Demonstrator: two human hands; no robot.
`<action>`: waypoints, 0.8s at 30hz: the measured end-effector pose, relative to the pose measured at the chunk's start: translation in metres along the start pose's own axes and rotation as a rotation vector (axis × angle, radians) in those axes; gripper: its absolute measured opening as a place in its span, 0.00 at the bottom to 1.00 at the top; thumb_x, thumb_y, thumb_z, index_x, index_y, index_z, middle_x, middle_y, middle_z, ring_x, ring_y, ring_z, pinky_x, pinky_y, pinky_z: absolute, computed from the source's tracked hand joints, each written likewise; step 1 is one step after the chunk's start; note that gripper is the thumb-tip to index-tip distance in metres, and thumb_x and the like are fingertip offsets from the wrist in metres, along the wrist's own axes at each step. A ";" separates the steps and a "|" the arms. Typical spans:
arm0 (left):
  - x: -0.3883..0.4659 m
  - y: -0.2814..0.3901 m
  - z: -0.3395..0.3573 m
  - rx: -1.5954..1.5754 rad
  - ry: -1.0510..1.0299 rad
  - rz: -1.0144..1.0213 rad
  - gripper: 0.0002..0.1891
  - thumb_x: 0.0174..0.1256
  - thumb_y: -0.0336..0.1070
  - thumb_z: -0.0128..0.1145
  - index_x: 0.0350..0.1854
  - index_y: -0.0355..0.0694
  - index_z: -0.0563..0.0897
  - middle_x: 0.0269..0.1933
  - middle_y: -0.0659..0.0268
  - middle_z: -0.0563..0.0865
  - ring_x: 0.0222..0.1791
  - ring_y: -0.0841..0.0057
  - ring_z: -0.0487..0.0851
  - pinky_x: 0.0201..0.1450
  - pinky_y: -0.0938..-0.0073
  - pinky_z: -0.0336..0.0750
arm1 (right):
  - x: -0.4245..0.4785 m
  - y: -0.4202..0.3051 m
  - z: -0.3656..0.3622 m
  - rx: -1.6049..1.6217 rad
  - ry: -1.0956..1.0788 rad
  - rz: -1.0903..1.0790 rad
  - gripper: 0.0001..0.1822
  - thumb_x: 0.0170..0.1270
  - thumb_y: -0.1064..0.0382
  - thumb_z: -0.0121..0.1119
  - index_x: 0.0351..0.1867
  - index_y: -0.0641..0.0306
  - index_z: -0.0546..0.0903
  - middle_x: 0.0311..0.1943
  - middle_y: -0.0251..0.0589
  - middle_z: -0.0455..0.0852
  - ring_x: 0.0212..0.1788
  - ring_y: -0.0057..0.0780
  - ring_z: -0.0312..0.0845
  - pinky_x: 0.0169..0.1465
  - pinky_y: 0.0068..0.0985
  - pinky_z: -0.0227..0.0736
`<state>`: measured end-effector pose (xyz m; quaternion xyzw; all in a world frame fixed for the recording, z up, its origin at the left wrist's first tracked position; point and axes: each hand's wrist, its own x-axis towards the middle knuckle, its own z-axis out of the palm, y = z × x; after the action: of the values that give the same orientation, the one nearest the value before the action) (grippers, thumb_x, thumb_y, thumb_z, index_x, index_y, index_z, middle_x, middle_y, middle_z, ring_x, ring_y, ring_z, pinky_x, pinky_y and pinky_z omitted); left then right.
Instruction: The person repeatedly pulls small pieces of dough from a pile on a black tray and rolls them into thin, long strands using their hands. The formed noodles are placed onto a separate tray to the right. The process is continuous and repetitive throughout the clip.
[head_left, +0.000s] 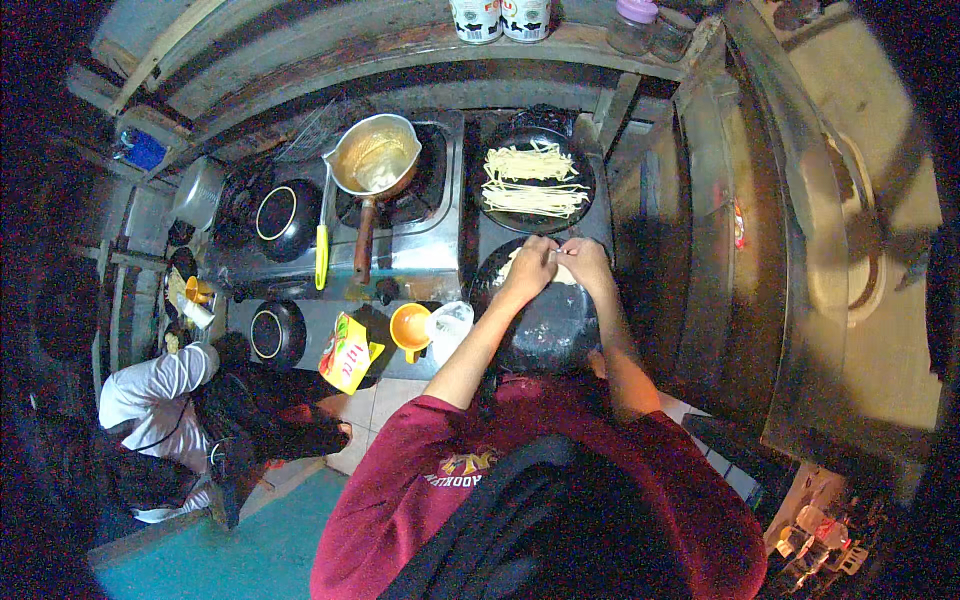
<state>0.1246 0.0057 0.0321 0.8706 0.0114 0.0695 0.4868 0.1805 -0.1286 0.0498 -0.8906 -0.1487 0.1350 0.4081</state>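
Note:
My left hand (532, 270) and my right hand (584, 264) meet over the far part of a large dark round tray (551, 330) dusted with white powder. Both hands pinch pale dough (564, 276), part of which lies flat beneath them. My fingers hide the exact shape of the pinched piece. Just beyond my hands, a dark round plate (534, 223) holds pale dough strips (529, 162) in two bundles, one behind the other. Left of my forearm stand an orange cup (410, 326) and a clear plastic container (450, 324).
A saucepan (374, 154) with pale contents sits on the stove (420, 244), a yellow-handled utensil (322, 255) beside it. Dark bowls (278, 334) and a yellow packet (346, 352) lie to the left. Another person (161, 390) is at the far left. Cans (476, 21) stand on the back shelf.

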 end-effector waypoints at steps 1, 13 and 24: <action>-0.005 -0.002 0.005 0.022 -0.044 0.004 0.15 0.42 0.26 0.61 0.37 0.35 0.78 0.38 0.52 0.77 0.43 0.57 0.75 0.47 0.65 0.70 | -0.004 -0.005 -0.003 -0.005 -0.026 0.007 0.14 0.46 0.57 0.67 0.27 0.67 0.83 0.24 0.52 0.83 0.27 0.42 0.81 0.32 0.33 0.73; -0.027 -0.006 0.030 0.036 0.197 0.030 0.15 0.46 0.28 0.61 0.39 0.34 0.75 0.39 0.54 0.76 0.41 0.56 0.74 0.47 0.63 0.69 | -0.015 -0.005 0.011 -0.122 0.027 -0.110 0.08 0.51 0.68 0.52 0.23 0.71 0.79 0.26 0.61 0.80 0.30 0.56 0.76 0.35 0.41 0.70; -0.029 0.006 0.022 0.039 0.114 0.003 0.16 0.47 0.31 0.63 0.39 0.33 0.75 0.41 0.53 0.75 0.44 0.55 0.74 0.49 0.62 0.67 | -0.004 -0.015 -0.015 0.728 -0.184 0.122 0.08 0.62 0.67 0.52 0.33 0.70 0.79 0.20 0.35 0.79 0.22 0.20 0.74 0.27 0.18 0.70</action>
<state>0.0987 -0.0187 0.0230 0.8747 0.0393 0.1193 0.4681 0.1797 -0.1314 0.0713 -0.6786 -0.0738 0.2823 0.6741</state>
